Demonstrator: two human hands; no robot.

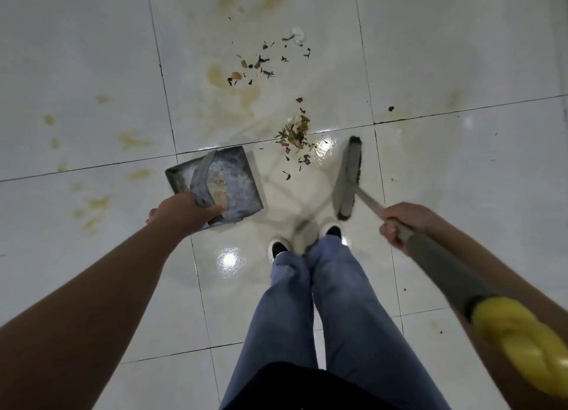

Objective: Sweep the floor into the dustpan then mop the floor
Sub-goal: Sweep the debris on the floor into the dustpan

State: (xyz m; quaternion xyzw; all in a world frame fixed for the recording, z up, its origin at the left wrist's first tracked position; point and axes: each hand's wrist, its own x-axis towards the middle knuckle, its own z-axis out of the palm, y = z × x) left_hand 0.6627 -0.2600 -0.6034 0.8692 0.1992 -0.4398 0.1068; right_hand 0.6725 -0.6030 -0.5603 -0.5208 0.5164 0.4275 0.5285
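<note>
My left hand [184, 211] grips the handle of a grey dustpan [236, 180] that rests on the white tiled floor, its mouth facing right. My right hand [399, 225] grips the grey broom handle, whose upper end is yellow [522, 339]. The broom head [349, 176] stands on the floor to the right of the dustpan. Between pan and broom, slightly farther away, lies a small pile of dry leaves and scraps [295, 134]. More scattered debris [261, 65] and a white crumpled bit [298, 35] lie beyond it.
Yellow-brown stains [233, 87] mark the tiles around the debris and to the left [92, 207]. My feet in white shoes [307, 240] and blue jeans stand just behind the pan and broom. A dark speck [391, 108] lies to the right.
</note>
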